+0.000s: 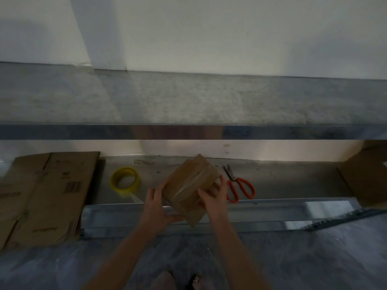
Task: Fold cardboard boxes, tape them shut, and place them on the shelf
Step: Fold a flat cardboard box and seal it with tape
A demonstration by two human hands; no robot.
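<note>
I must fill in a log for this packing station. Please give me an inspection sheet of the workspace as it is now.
Surface: metal lower shelf, scuffed; grey upper shelf above it.
Job's things: small taped box, held tilted; yellow tape roll to its left, loose end trailing; flat cardboard stack at the far left.
Clutter: red-handled scissors lying to the right of the box; more cardboard at the far right.
Hands: left hand and right hand both grip the box.
Cables: nothing seen.
Surroundings: white wall; dim light.
</note>
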